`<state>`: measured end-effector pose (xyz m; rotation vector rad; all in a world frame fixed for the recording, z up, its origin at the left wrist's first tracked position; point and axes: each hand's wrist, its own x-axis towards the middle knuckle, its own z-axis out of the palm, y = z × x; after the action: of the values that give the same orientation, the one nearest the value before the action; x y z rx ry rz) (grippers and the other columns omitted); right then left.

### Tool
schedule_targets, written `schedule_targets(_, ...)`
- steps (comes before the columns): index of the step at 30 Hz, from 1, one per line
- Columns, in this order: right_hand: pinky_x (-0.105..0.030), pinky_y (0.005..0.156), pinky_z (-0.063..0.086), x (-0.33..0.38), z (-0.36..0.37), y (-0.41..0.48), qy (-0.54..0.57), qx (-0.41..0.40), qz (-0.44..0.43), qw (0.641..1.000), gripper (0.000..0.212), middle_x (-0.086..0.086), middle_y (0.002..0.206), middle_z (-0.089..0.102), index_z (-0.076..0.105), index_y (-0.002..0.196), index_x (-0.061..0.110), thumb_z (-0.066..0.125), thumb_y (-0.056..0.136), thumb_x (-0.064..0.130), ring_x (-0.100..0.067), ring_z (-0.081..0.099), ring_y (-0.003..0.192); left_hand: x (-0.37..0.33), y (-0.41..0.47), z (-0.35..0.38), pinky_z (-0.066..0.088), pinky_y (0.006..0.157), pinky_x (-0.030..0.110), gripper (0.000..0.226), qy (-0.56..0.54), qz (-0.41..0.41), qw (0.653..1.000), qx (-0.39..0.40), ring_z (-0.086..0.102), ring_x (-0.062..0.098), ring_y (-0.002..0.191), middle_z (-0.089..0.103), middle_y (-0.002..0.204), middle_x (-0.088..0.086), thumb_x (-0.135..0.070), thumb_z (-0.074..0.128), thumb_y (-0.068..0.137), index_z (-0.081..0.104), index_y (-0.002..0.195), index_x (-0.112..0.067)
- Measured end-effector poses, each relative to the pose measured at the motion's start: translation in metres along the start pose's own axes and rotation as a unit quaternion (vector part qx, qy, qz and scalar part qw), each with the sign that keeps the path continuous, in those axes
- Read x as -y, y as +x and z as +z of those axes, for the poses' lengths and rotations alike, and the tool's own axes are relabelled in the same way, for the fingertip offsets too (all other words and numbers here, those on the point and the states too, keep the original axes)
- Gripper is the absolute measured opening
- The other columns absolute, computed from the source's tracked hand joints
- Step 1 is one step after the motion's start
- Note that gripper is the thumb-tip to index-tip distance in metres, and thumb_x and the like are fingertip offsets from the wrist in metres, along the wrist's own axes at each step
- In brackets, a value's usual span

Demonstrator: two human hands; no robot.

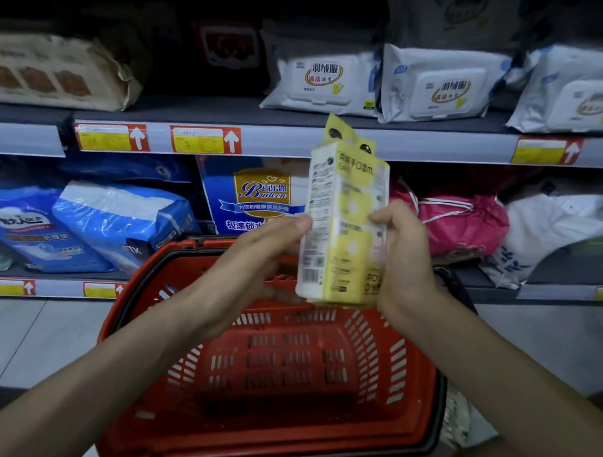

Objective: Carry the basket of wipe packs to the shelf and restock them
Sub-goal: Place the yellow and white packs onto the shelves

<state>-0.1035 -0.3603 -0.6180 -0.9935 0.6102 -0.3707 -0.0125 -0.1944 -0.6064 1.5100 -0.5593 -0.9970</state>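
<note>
yellow wipe pack (344, 224) 1 | red basket (408, 365) 1 | white packs (440, 87) 3

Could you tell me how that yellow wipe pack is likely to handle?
The yellow wipe pack is tall and narrow, so likely to tip if stood upright. Its glossy wrap may slip. Between the left hand and right hand it shows no sag: probably firm.
</note>
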Motion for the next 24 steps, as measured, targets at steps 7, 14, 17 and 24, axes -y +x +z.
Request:
schedule_targets(7, -0.037, 0.064, 0.059, 0.011, 0.005, -0.01, -0.049, 0.023, -0.075, 0.996, 0.036, -0.013, 0.104, 0.072, 0.059, 0.129, 0.002, 0.045, 0.097, 0.011, -0.029, 0.072, 0.084, -0.009, 0.003, 0.012, 0.065, 0.067, 0.046, 0.05, 0.063, 0.074, 0.992, -0.074, 0.078, 0.025, 0.095, 0.076, 0.113, 0.008, -0.021, 0.079, 0.089, 0.06, 0.135, -0.029)
schedule_targets(14, -0.035, 0.08, 0.059, 0.051, 0.01, -0.029, -0.134, 0.079, -0.22, 0.963, 0.037, -0.007, 0.12, 0.075, 0.059, 0.135, 0.009, 0.052, 0.1, 0.002, -0.027, 0.074, 0.105, -0.035, -0.005, 0.014, 0.062, 0.088, 0.03, 0.059, 0.074, 0.164, 0.977, -0.11, 0.075, 0.015, 0.103, 0.075, 0.117, 0.006, -0.018, 0.082, 0.087, 0.057, 0.139, -0.026)
schedule_targets(17, -0.033, 0.084, 0.06, 0.069, 0.012, -0.045, -0.168, 0.095, -0.26, 0.946, 0.039, -0.005, 0.121, 0.075, 0.059, 0.139, 0.012, 0.053, 0.101, 0.002, -0.024, 0.073, 0.108, -0.05, -0.014, 0.022, 0.058, 0.084, 0.02, 0.059, 0.074, 0.203, 0.969, -0.119, 0.074, 0.011, 0.106, 0.075, 0.12, 0.0, -0.015, 0.082, 0.088, 0.057, 0.14, -0.022)
schedule_targets(24, -0.048, 0.101, 0.055, 0.1, 0.019, -0.071, -0.21, 0.092, -0.348, 0.909, 0.045, 0.0, 0.131, 0.07, 0.053, 0.147, 0.017, 0.057, 0.103, 0.006, -0.02, 0.068, 0.12, -0.092, -0.024, 0.037, 0.066, 0.08, 0.043, 0.059, 0.07, 0.251, 0.956, -0.135, 0.075, 0.019, 0.103, 0.076, 0.114, 0.003, -0.017, 0.083, 0.088, 0.056, 0.137, -0.034)
